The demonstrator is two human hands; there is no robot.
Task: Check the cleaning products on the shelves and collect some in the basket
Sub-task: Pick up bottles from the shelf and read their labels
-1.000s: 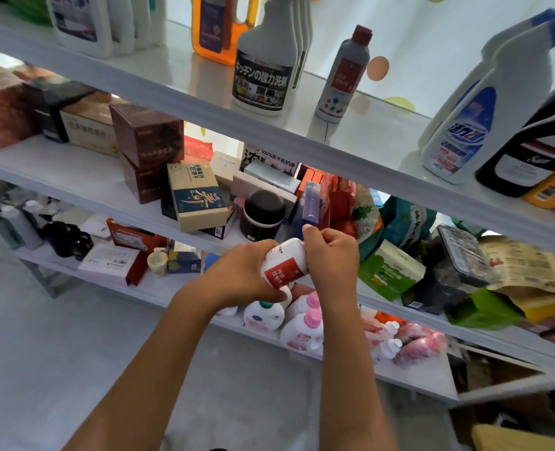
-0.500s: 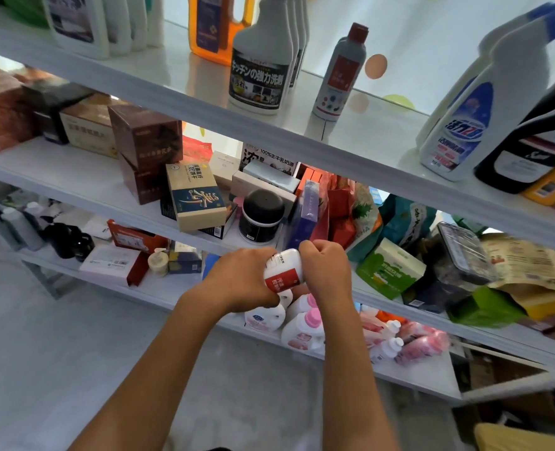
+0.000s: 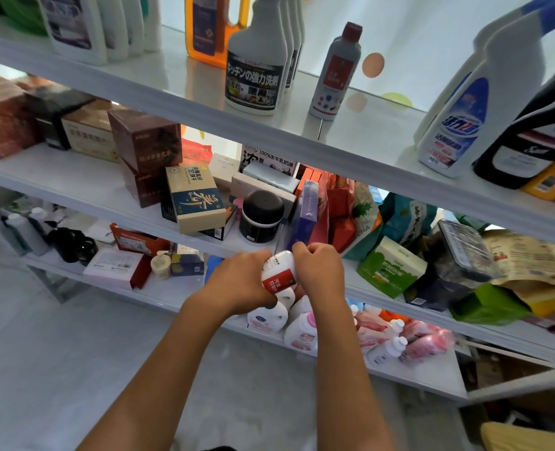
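A small white bottle with a red label point(image 3: 279, 272) is held between both hands in front of the shelves. My left hand point(image 3: 238, 283) grips its left side and my right hand point(image 3: 318, 271) curls round its right side and top. Just below them, white bottles with pink caps point(image 3: 302, 330) stand on the lowest shelf. On the top shelf point(image 3: 360, 131) stand a white spray-refill bottle with a black label point(image 3: 255, 66), a slim grey bottle with a red cap point(image 3: 334, 70) and a white-and-blue cleaner bottle point(image 3: 474, 102). No basket is in view.
The middle shelf point(image 3: 84, 190) carries boxes, a black jar point(image 3: 261, 218), bags and a green pack point(image 3: 388, 268). The lowest shelf holds dark bottles point(image 3: 71, 244), a white box point(image 3: 113, 265) and pink pouches point(image 3: 422, 340). A pale floor point(image 3: 58, 369) lies below left.
Both hands and the bottle have sunk slightly toward the lowest shelf. The grip looks the same.
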